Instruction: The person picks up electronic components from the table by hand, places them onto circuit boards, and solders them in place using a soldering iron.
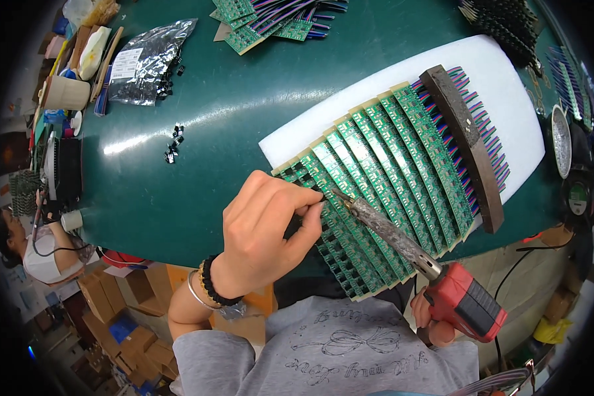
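Note:
My left hand (261,228) reaches over the near-left boards, its thumb and forefinger pinched on a small black electronic component (323,197). My right hand (440,334), partly hidden, is wrapped round the handle of a red soldering gun (467,298). The gun's tip points left and lies close beside my left fingertips, at the boards. Overlapping rows of green circuit boards (376,178) fan out on a white foam sheet (501,86). Black components sit along the leftmost boards. A dark bar (465,142) lies across the boards' coloured wires.
Loose black components (176,142) lie on the green table (231,125), near a silvery bag (155,63). More wired boards (294,26) are stacked at the back. At right stand a round metal dish (561,142) and a dark spool (577,195). Another person (46,247) sits far left.

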`<state>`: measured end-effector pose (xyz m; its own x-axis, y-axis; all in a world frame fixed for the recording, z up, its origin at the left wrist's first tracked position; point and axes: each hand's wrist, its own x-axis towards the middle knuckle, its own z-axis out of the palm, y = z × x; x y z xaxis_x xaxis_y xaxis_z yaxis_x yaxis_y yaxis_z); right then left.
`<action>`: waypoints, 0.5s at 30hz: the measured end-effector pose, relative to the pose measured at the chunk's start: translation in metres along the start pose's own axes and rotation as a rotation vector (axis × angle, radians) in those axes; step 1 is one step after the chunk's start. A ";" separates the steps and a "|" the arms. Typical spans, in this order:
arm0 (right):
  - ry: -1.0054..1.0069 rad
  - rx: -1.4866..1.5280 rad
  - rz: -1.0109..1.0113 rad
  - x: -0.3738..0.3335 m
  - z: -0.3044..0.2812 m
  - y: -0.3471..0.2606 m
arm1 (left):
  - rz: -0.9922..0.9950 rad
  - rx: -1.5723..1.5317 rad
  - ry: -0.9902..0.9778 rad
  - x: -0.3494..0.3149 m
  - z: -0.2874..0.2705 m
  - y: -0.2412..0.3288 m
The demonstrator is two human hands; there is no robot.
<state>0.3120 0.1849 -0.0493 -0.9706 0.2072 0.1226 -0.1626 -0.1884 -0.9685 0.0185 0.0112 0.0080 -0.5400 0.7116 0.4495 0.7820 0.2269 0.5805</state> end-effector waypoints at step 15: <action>0.178 -0.147 0.174 -0.015 0.008 -0.014 | 0.011 -0.024 -0.007 0.001 0.004 -0.002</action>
<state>0.3268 0.1764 -0.0361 -0.9332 0.3515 -0.0751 0.0435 -0.0969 -0.9943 0.0172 0.0142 0.0045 -0.5293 0.7186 0.4510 0.7800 0.2032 0.5918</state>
